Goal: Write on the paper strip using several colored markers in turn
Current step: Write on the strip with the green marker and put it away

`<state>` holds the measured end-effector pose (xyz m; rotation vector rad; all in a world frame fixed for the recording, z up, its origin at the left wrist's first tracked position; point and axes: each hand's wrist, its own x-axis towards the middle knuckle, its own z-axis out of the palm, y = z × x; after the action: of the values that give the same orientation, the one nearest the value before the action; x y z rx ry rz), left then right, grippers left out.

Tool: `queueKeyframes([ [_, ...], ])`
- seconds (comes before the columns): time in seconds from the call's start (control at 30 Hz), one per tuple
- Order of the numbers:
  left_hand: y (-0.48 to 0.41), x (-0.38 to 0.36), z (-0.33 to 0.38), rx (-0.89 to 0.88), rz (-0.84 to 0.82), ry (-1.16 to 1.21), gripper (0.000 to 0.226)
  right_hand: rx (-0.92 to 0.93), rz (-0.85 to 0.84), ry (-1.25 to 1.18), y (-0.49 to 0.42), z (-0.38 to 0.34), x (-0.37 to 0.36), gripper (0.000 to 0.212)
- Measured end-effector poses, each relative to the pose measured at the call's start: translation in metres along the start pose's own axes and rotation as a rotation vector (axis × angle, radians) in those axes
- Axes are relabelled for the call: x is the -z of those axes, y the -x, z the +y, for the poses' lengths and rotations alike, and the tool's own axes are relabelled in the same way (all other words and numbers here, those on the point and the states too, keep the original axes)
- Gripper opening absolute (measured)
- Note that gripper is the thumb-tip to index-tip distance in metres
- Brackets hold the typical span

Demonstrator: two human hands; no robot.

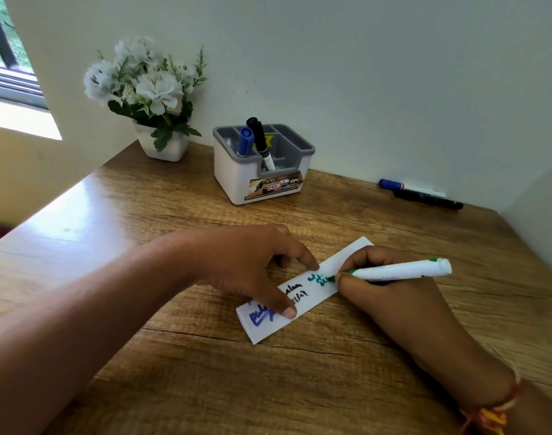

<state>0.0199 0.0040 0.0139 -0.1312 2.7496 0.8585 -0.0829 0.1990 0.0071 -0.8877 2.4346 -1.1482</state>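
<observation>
Two hands worked over the paper strip [303, 290] near the middle of the wooden desk [174, 356]. The right hand [390, 296] was closed around a green marker [397, 270], fingers and thumb pinched together on the barrel close to the tip, with the white body pointing out to the right and slightly up. The green tip touched the strip just beside a patch of fresh green writing. The left hand [252, 265] was spread, not gripping anything: its thumb pressed down on the strip near the nearer end, next to blue writing, and a fingertip pressed on the strip's far edge closer to the green marks. Small dark writing lay between the blue and the green. The strip lay flat and ran diagonally, its far end toward the right.

A red and yellow thread band [491, 412] circled the right wrist. Farther back, a white and grey organiser [259, 180] held a blue marker [245, 141] and a black marker [259, 139] standing in its compartments. By the wall to the right, another blue-capped marker [409, 186] and a black pen [428, 200] lay side by side on the desk. A white pot of pale flowers [149, 89] stood in the far left corner.
</observation>
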Motion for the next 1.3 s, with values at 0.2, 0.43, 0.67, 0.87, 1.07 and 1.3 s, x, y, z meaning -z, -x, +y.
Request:
queueKeyframes([
  [0.2,0.000,0.001,0.001,0.006,-0.010,-0.005,0.070,-0.023,0.020,-0.010,-0.003,0.003,0.000,0.004],
  [0.43,0.002,0.001,0.002,0.007,-0.013,-0.002,0.070,-0.034,0.053,-0.020,-0.006,0.006,0.000,0.004],
  [0.67,0.005,0.001,0.004,0.008,-0.010,-0.022,0.070,-0.115,0.162,-0.333,-0.011,0.010,0.004,0.008],
  [0.87,0.010,0.001,0.001,-0.012,0.029,0.093,0.068,0.052,0.220,-0.499,-0.001,0.001,0.016,0.007],
  [1.07,0.012,0.002,-0.002,-0.033,0.382,0.762,0.035,0.184,0.102,-0.633,-0.002,0.003,0.017,0.031],
  [1.3,0.010,-0.002,0.016,-0.136,0.458,0.926,0.052,0.264,0.053,-0.636,0.005,-0.003,0.020,0.018],
])
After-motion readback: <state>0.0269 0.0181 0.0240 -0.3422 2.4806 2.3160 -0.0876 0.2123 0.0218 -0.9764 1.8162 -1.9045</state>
